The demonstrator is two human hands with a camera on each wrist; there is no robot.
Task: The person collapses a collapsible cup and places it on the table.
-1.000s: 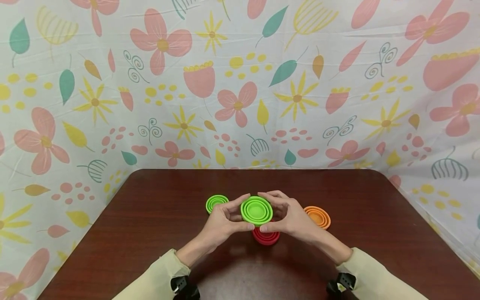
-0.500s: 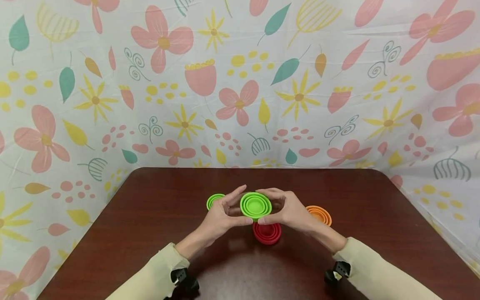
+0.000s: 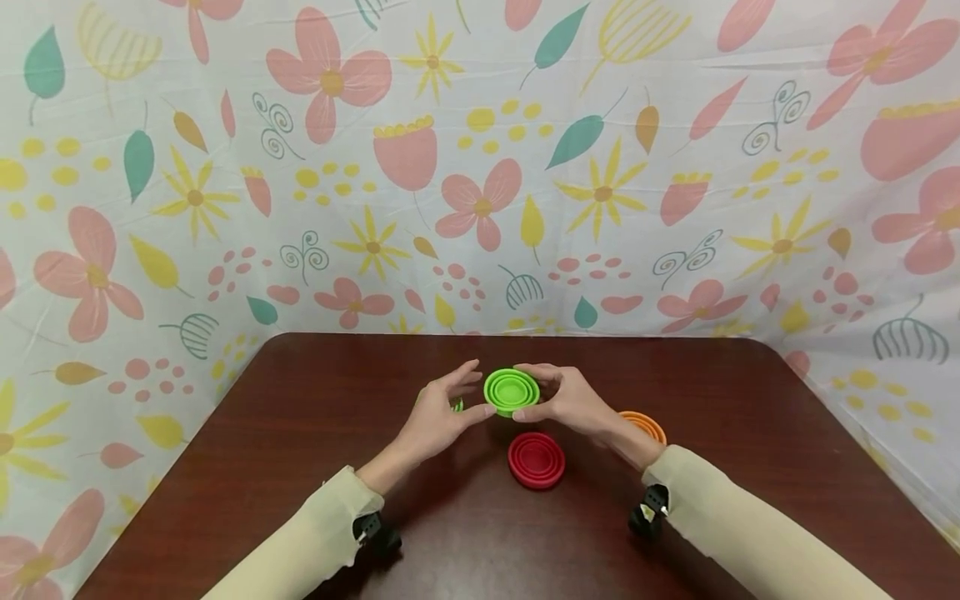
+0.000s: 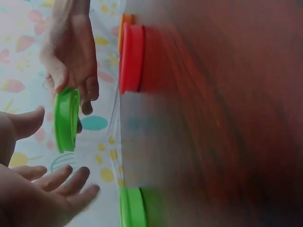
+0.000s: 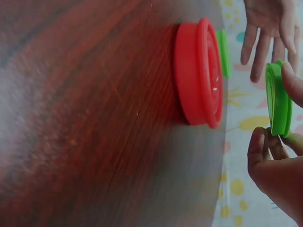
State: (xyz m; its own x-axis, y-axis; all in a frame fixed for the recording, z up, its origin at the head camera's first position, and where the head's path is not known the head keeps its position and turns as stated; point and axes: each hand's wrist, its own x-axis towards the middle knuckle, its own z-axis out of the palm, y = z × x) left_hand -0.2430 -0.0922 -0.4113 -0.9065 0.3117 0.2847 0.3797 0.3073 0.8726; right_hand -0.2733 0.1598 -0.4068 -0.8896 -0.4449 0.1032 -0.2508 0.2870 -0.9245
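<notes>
A green collapsible cup [image 3: 512, 390], folded flat into rings, is up off the table in front of me. My right hand [image 3: 576, 407] pinches its right side between thumb and fingers. On the other side my left hand [image 3: 433, 423] is spread beside the cup, thumb near the rim; the left wrist view shows a gap between that hand and the cup [image 4: 65, 120]. Below lies a red folded cup [image 3: 536, 460] on the table. A second green cup [image 4: 133, 208] is mostly hidden behind my left hand in the head view.
An orange folded cup [image 3: 645, 427] lies to the right, partly covered by my right forearm. The dark brown table [image 3: 337, 375] ends at a flower-printed cloth [image 3: 480, 275] at the back and sides.
Both hands held the green cup earlier; my left hand has let go and drawn slightly left. The cup has moved away from me in the right hand, uncovering the red cup.
</notes>
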